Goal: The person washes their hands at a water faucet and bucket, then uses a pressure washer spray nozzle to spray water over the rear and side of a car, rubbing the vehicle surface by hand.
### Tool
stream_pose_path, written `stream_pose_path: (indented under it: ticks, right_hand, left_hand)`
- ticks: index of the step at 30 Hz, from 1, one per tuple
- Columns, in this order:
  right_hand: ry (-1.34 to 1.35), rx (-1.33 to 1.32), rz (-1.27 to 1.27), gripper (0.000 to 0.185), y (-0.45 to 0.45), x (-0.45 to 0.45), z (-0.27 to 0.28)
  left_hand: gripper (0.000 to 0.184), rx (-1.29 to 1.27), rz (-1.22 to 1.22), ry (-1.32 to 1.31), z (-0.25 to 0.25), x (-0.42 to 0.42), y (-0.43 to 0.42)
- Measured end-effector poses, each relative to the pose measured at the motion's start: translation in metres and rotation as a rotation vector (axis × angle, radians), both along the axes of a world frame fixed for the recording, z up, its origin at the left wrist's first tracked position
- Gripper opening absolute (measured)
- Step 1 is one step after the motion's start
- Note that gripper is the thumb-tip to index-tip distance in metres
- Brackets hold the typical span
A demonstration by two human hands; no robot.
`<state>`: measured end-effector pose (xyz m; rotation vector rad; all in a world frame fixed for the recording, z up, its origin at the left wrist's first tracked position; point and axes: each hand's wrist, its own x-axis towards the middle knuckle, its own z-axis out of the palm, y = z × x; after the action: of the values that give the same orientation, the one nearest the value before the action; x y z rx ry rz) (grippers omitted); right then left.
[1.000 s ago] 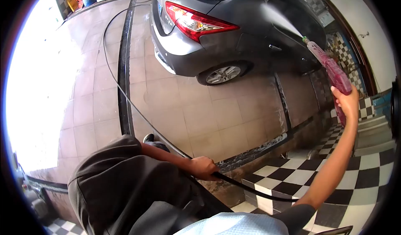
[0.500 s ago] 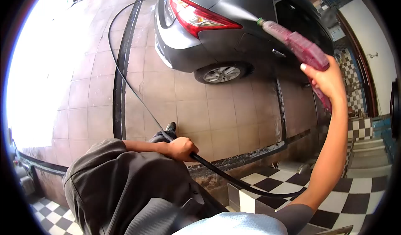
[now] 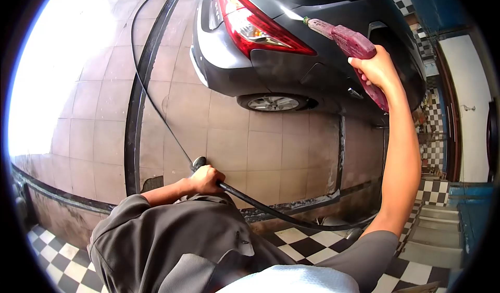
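My right hand (image 3: 379, 70) is raised and wrapped round the grip of a red spray gun (image 3: 350, 40), its nozzle pointing left. White spray leaves the nozzle toward the grey car (image 3: 281, 71), above the red and clear tail light (image 3: 255, 24). Low in the middle, my left hand (image 3: 206, 180) is closed round a black hose (image 3: 260, 205). From that fist the hose curves right beneath my right arm, and its thinner length runs up the floor to the left. The car's rear wheel (image 3: 273, 102) shows under the body.
Tiled paving (image 3: 234, 147) with a dark drain strip (image 3: 140, 105) lies around the car. Black-and-white checkered tiles (image 3: 307, 243) cover the raised floor below me. At right are pale steps (image 3: 432, 235) and a white door (image 3: 469, 100). Bright glare fills the left.
My right hand and the spray gun have moved left, and the nozzle is nearer the tail light. My left hand has shifted slightly left and up with the hose. The view has tilted a little.
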<state>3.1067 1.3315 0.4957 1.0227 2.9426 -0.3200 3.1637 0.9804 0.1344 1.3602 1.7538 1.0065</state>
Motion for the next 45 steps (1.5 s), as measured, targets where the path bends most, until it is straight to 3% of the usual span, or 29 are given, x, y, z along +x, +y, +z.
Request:
stream_pose_path:
  ticks: [5,20,42,45]
  right_hand:
    - [0.023,-0.075,-0.072,0.022,0.043,-0.029,-0.013]
    - [0.052,-0.211,0.034,0.021,0.087,-0.013,-0.051]
    - [0.139,-0.168,0.188,0.032,0.117,0.013,-0.088]
    - [0.178,-0.15,0.093,0.033,0.133,0.023,-0.077]
  left_hand:
    - [0.018,-0.032,0.035,0.001,-0.017,-0.005,0.007]
    - [0.019,-0.155,0.096,0.025,-0.023,0.004,0.032]
    - [0.009,-0.315,0.109,0.098,-0.039,0.027,0.054]
    - [0.01,-0.253,0.166,0.093,-0.039,0.037,0.059]
